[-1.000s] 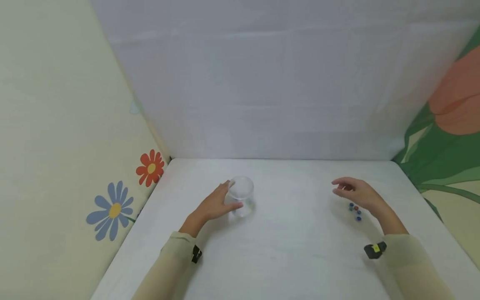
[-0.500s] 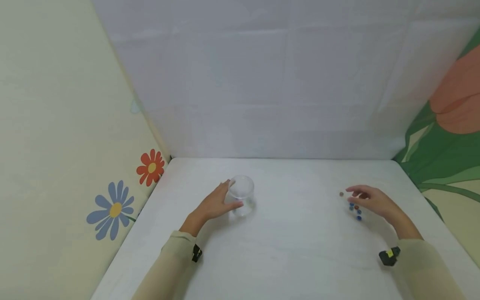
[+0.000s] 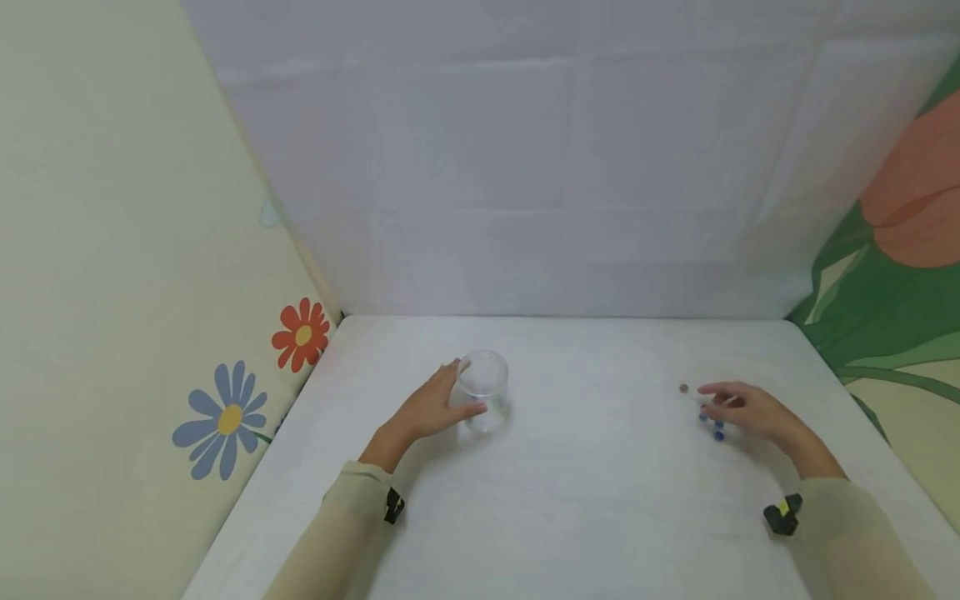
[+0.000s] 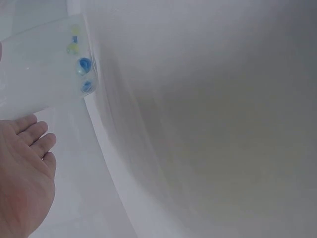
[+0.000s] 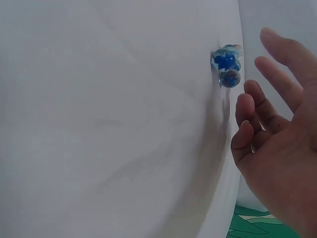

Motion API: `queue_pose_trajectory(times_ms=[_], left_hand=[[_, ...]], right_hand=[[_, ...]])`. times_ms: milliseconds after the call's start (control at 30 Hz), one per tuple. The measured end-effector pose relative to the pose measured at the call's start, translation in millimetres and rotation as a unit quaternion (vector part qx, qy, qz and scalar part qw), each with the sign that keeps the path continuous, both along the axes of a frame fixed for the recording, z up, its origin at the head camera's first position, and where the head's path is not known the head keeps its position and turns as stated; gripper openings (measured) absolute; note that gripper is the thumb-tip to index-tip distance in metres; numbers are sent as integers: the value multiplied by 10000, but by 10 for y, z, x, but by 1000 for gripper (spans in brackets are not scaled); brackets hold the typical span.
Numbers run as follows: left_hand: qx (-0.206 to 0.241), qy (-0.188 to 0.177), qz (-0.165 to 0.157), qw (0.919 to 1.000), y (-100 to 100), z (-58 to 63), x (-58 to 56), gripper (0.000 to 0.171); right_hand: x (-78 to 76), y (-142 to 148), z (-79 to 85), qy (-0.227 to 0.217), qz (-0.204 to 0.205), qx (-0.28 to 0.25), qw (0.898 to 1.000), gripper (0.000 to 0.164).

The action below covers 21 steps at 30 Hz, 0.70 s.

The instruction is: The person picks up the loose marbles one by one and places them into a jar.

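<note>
A clear cylindrical cup [image 3: 487, 379] stands upright on the table, held by my left hand [image 3: 423, 410] with the thumb in front and the fingers on the far left side. In the left wrist view, blue and yellowish glass marbles [image 4: 84, 66] lie at the cup's bottom. My right hand [image 3: 753, 412] is over a small cluster of blue marbles [image 3: 718, 436], thumb and index finger apart, other fingers loosely curled. In the right wrist view, clustered marbles [image 5: 229, 78] sit just beyond the fingertips, with a visible gap. Part of the cluster is hidden by the hand.
One brownish marble [image 3: 683, 387] lies apart, left of the right hand. A white cloth covers the table [image 3: 570, 483] and a white sheet [image 3: 525, 167] rises behind it. Flower-patterned walls [image 3: 112, 250] stand at both sides.
My right hand has moved right and nearer, then down over the clustered marbles, covering the reddish one. The lone brownish marble has come into view. My left hand and the cup have stayed put.
</note>
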<state>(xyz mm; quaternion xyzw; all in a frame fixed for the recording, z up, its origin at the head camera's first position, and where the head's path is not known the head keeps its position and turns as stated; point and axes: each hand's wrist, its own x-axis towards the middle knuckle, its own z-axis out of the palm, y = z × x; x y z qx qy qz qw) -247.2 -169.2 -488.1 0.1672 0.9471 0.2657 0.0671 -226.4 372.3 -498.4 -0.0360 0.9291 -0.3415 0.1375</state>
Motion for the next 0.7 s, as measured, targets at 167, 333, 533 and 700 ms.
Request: queue_pose_trajectory(times_ms=[167,333,533,700], left_hand=[[-1,-5,-8,10000,-3,9,3,103],[-27,44,-42,10000,-7,8,-3,105],[-22,20,-9,10000,-10,12,6,106],[-32,-9,-22,10000,-8,31,15,106]], right_hand=[[-33,24,-68,-76,-33,145,9999,60],[-38,55,-89,-78,71,155,9998,57],[-78,77,-152,-155,58,191,9997,53],[-115,72,-194,-272,-20,248,9993,52]])
